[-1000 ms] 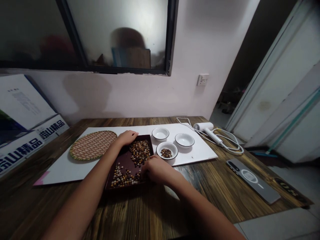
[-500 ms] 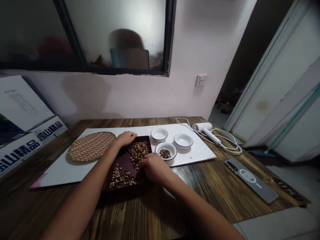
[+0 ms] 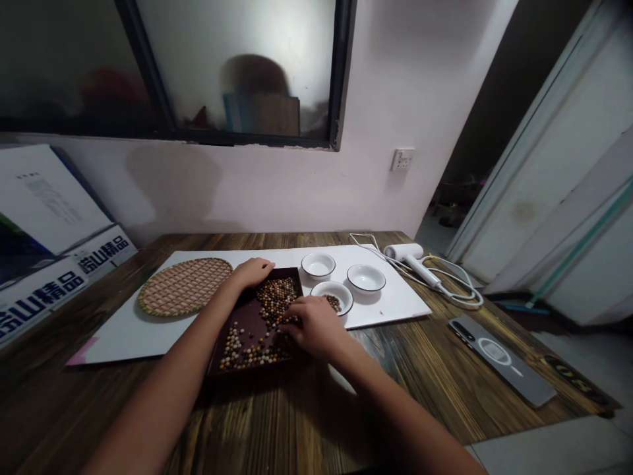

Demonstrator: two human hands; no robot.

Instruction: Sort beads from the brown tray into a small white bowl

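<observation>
A dark red tray (image 3: 250,323) holds many small round beads (image 3: 277,298) in brown, black, yellow and cream. My left hand (image 3: 253,272) grips the tray at its far left corner, fingers over the rim. Above the right part of the tray is my right hand (image 3: 316,326), its fingers curled down among the beads. What sits between those fingertips is too small to make out. Just beyond the right hand, a white bowl (image 3: 347,305) with a dark rim contains some brownish beads, partly hidden by the hand.
Two more white bowls (image 3: 318,266) stand behind on a white board (image 3: 395,307). A woven oval mat (image 3: 185,287) lies left of the tray. To the right are a white hair dryer (image 3: 420,267) with its cord and a grey phone (image 3: 502,359). Printed boxes (image 3: 64,277) stand far left.
My right hand has lifted slightly and shifted up and right, covering part of the beaded bowl. My left hand stays at the tray's corner. The whole view has moved slightly.
</observation>
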